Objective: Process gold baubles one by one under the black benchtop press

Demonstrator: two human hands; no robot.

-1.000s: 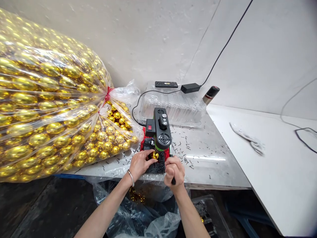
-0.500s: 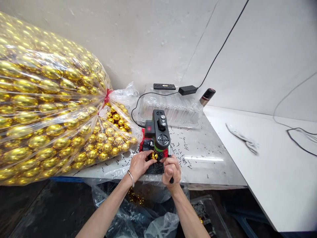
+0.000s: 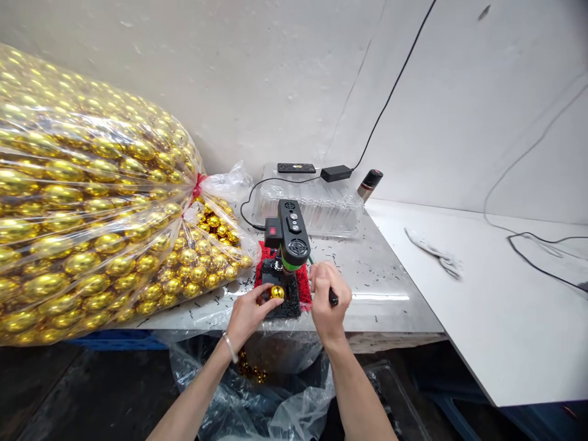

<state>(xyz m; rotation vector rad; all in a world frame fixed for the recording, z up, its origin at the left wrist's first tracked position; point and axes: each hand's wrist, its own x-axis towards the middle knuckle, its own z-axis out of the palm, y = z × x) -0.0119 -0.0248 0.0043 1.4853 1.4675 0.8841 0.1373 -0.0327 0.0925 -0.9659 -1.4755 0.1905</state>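
Observation:
My left hand (image 3: 248, 310) pinches a shiny gold ball (image 3: 277, 291) between thumb and fingertips. A small dark mark shows on top of the ball. Right behind it stands a small black bench machine (image 3: 294, 229), like a mini drill press, with a green ring under its head and a red switch on its side box. Black shavings cover its base (image 3: 290, 306). My right hand (image 3: 331, 300) is a fist around a black-handled tool (image 3: 333, 297), to the right of the machine. A thin green shaft shows above the fist; the tool's tip is hidden.
A big clear bag (image 3: 92, 214) of gold balls fills the left side. Behind the machine sits a clear plastic tray (image 3: 312, 211) with a power adapter (image 3: 337, 173). A thermos (image 3: 370, 184) stands behind right. White gloves (image 3: 434, 252) lie on the white table. Plastic sheeting (image 3: 294, 410) hangs below.
My left hand has drawn the gold ball away from under the machine's head, towards me and left. My right fist, with the tool, has moved right, away from the ball.

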